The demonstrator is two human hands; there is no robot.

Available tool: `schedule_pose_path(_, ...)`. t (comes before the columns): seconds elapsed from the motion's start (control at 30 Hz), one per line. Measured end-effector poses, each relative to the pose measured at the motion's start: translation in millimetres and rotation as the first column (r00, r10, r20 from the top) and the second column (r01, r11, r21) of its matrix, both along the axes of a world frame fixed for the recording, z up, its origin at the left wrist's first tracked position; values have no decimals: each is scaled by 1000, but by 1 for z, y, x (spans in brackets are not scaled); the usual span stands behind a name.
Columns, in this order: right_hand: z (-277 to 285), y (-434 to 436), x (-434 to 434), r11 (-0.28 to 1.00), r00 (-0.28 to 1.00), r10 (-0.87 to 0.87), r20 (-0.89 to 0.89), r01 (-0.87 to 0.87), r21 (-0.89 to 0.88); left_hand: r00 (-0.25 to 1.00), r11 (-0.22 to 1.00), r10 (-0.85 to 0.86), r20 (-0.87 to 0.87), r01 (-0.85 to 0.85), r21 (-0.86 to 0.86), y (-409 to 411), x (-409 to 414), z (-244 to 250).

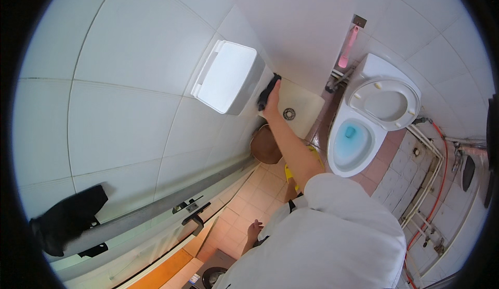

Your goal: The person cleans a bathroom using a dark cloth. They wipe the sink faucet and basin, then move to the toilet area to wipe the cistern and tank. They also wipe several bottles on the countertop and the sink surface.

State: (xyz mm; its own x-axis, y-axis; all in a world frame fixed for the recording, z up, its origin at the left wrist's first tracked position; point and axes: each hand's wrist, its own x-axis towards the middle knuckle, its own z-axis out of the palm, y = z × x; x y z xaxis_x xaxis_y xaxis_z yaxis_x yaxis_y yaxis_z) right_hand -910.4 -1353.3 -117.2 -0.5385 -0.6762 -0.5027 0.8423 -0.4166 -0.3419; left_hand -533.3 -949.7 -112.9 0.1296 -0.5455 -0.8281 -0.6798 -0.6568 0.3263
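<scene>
My right hand [273, 99] grips a bunched black item [269, 92], seemingly thin plastic or cloth, in front of the tiled wall. That arm stretches out from a white sleeve. Close beside the black item is a white lidded box [232, 76] mounted on the wall. Under the forearm stands a brown bin [266, 145], partly hidden by the arm. A pale floor basin with a round drain [289, 114] lies beyond the hand. My left hand [255, 228] hangs low by my body, fingers loosely bent and apart, with nothing seen in it.
A white toilet [353, 145] with its lid raised holds blue water. A pink brush [349, 49] hangs on the wall near it. To the left are a door frame with a black handle [195, 221]. Pipes and a red hose [443, 164] run along the right wall.
</scene>
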Motion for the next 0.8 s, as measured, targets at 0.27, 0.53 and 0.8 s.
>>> schedule_pose_path(0.27, 36, 9, 103, 920, 866, -252, 433, 76, 384, 998, 998, 26, -49, -29, -59, -1, 12, -10)
schedule_pose_path(0.53, 141, 35, 135, 848, 828, 529, 184, -516, -120, 911, 935, 180, -372, -276, -224, -4, 25, -49)
schedule_pose_path(0.8, 165, 186, 102, 486, -287, 594, -752, -617, 619, -38, 629, 381, -924, -722, 289, -165, -150, 142)
